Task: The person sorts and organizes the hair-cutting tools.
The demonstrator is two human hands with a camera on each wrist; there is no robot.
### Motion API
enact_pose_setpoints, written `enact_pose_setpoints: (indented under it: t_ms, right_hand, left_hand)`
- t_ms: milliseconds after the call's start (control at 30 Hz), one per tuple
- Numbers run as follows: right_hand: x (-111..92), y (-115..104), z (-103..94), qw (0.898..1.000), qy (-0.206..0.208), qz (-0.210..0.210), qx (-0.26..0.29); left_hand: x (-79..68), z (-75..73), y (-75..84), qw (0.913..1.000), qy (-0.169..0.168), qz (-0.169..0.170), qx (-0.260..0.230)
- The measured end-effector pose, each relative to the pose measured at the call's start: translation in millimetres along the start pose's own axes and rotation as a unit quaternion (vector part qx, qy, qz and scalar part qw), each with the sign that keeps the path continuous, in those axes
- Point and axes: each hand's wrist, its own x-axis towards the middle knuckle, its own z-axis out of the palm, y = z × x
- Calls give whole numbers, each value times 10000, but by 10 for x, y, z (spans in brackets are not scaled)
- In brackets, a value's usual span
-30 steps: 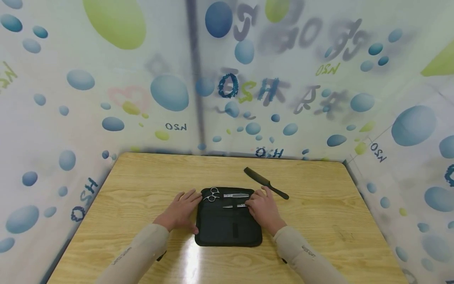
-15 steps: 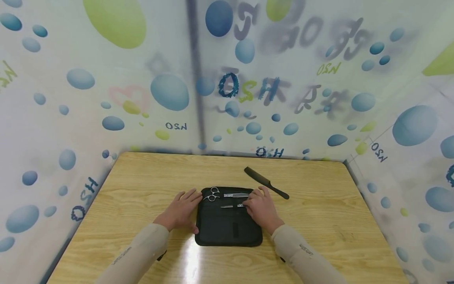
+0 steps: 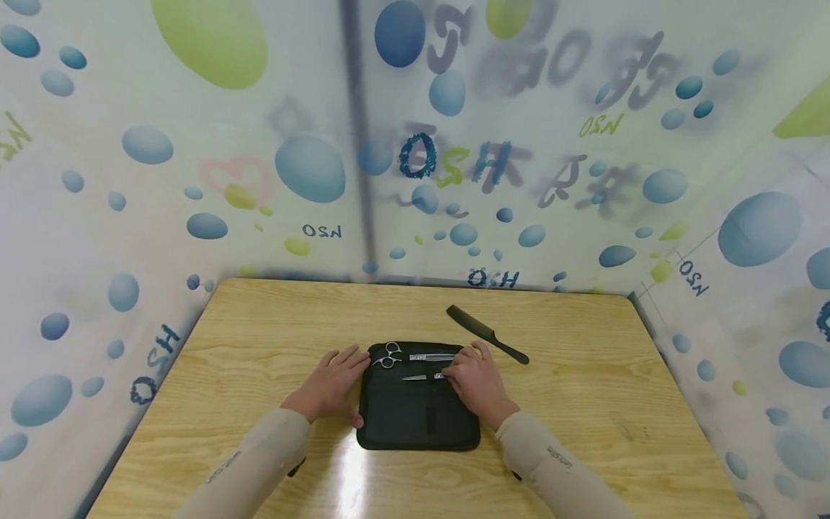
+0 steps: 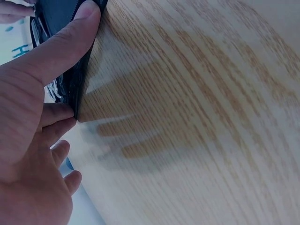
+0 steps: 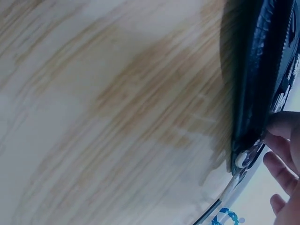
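Observation:
A black zip case (image 3: pixel 395 418) lies spread on the table. Tucked along its top is a pair of scissors (image 3: pixel 431 357), finger rings to the left and blades to the right. Below it sits a second pair of scissors (image 3: pixel 415 378), tip pointing left, and the fingers of my right hand (image 3: pixel 481 383) pinch its handle end, which they mostly cover. One metal ring (image 5: pixel 241 159) shows at the case's edge in the right wrist view. My left hand (image 3: pixel 329 386) rests along the case's left side, fingers extended; its thumb (image 4: pixel 86 11) presses the edge in the left wrist view.
Behind the case and to its right, a black handled comb (image 3: pixel 476 324) lies slantwise on the wooden table (image 3: pixel 259 317). A patterned wall (image 3: pixel 415 216) rises at the table's back edge, with more wall on both sides.
The right hand has shifted slightly left, and the lower scissors have slid a little left with it. The left hand, case and comb have stayed put.

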Motion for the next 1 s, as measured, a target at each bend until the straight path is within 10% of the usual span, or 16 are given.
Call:
enact_pose_setpoints:
  t_ms: [1000]
  right_hand:
    - [-259, 338, -55, 9944, -326, 545, 845]
  left_hand:
    - [-19, -2, 3, 10000, 19, 28, 68]
